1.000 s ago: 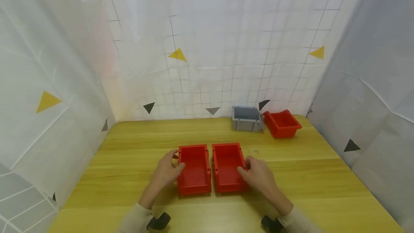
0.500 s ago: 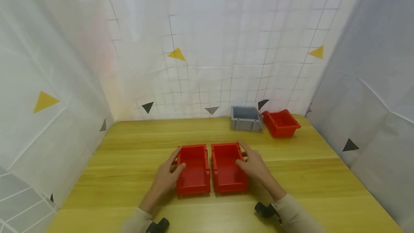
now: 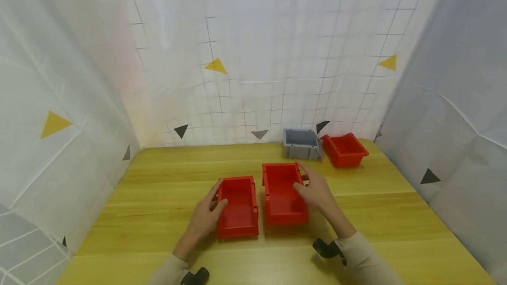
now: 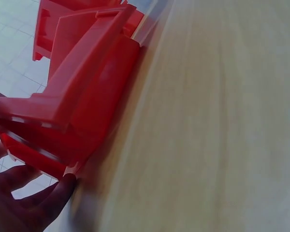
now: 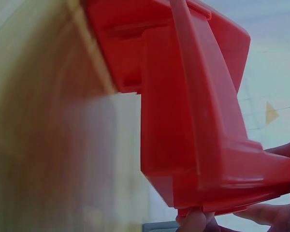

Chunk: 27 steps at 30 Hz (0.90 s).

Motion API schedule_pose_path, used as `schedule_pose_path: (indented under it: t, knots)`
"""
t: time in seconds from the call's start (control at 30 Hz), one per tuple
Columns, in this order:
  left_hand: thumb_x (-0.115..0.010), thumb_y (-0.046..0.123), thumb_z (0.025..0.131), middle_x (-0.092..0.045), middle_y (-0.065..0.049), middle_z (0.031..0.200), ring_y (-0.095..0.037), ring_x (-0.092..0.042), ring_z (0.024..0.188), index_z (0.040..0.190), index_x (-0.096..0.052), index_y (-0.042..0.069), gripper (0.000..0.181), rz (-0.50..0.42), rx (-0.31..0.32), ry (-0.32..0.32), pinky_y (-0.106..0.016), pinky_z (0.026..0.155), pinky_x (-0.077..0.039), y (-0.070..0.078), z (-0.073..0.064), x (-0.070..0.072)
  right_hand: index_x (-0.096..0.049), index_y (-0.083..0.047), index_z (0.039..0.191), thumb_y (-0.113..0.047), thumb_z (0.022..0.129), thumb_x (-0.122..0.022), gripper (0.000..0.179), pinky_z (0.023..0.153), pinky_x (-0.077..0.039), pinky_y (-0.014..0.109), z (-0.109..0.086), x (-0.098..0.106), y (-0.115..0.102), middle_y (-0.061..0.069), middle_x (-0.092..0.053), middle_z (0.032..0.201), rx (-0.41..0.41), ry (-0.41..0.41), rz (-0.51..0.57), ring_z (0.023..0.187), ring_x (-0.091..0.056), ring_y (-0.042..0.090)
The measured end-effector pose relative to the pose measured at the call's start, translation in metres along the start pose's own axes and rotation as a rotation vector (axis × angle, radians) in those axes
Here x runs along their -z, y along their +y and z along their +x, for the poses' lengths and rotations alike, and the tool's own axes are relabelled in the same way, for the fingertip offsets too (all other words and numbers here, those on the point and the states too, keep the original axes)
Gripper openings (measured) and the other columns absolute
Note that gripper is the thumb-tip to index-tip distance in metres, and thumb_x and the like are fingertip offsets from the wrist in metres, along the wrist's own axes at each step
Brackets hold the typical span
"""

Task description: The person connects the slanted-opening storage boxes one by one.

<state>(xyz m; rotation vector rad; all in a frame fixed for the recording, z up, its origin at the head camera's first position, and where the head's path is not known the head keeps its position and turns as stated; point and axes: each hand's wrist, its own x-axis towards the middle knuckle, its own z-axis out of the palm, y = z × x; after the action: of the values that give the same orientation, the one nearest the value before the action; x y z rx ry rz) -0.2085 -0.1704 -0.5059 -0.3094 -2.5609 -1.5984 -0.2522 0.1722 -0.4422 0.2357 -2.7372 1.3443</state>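
Two red plastic storage bins are side by side in the middle of the head view. My left hand [image 3: 202, 217] grips the left bin [image 3: 237, 232] by its outer side, thumb over the rim; this bin sits on the table. Raised above the table is the right bin [image 3: 286, 219], its outer side pinched by my right hand [image 3: 318, 192] with the thumb inside the rim. In the left wrist view, fingers [image 4: 53, 198] curl at the lower edge of the left bin [image 4: 94, 92]. Daylight shows beneath the lifted bin [image 5: 166, 111] in the right wrist view.
A grey bin [image 3: 302, 151] and another red bin [image 3: 345, 160] stand together at the back right of the wooden table [image 3: 166, 214]. White sheeting [image 3: 253, 52] with yellow and black triangles encloses the back and both sides.
The right bin has risen off the table and shifted slightly forward in my right hand. My left hand and its bin stay put; both index fingers now stretch further along the rims.
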Motion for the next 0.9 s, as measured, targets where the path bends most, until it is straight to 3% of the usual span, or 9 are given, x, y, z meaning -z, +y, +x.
schedule_pose_path:
  t: [0.37, 0.9]
  knots:
    - [-0.059, 0.024, 0.107, -0.051, -0.015, 0.153, -0.042, -0.061, 0.124, 0.165, -0.034, 0.030, 0.063, -0.011, -0.008, 0.004, -0.052, 0.090, -0.056, 0.000, 0.000, 0.001, -0.041, -0.013, 0.161, -0.013, 0.093, -0.064, 0.071, 0.081, -0.060, 0.049, 0.005, 0.004, -0.021, 0.022, -0.063, 0.132, 0.007, -0.021, -0.009, 0.113, -0.064, 0.041]
    - [-0.059, 0.024, 0.107, -0.053, -0.017, 0.150, -0.042, -0.062, 0.123, 0.165, -0.035, 0.027, 0.063, -0.011, -0.028, 0.003, -0.050, 0.088, -0.057, -0.003, 0.001, 0.001, -0.044, -0.009, 0.158, -0.009, 0.090, -0.066, 0.071, 0.080, -0.060, 0.049, 0.007, -0.005, -0.025, 0.021, -0.065, 0.128, 0.033, -0.021, -0.008, 0.108, -0.064, 0.040]
